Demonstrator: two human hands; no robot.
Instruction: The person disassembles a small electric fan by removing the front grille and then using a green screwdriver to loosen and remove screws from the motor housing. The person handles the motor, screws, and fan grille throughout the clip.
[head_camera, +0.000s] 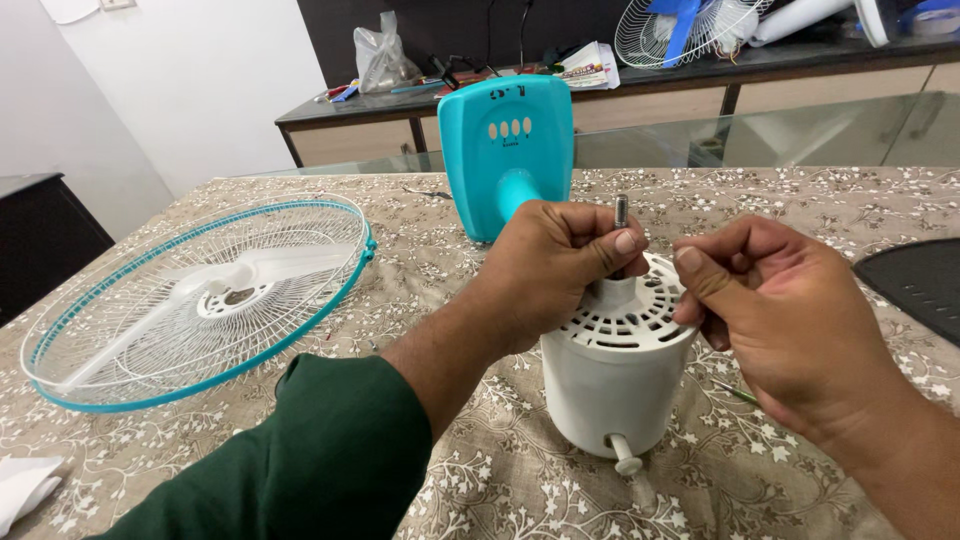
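Motor housing: the white motor housing (612, 375) stands upright on the bench (500, 490) right between our hands, its vented top facing up, so the metal shaft (621, 211) points straight at us and is easy to reach.
Left hand: our left hand (555, 265) is curled closed, thumb and fingers pinched round the shaft near its base; we judge this grip steadies the housing.
Right hand: our right hand (775, 310) is loosely curled, fingertips touching the rim of the vented top; we cannot tell whether it holds any small part.
Knob: a small white knob (626, 462) sticks out of the housing's lower side, towards us.
Fan guard: the wire guard with a teal rim (200, 295) lies flat to our left, well apart, with a blade showing through it.
Base: the teal fan base (507, 150) stands just behind the housing.
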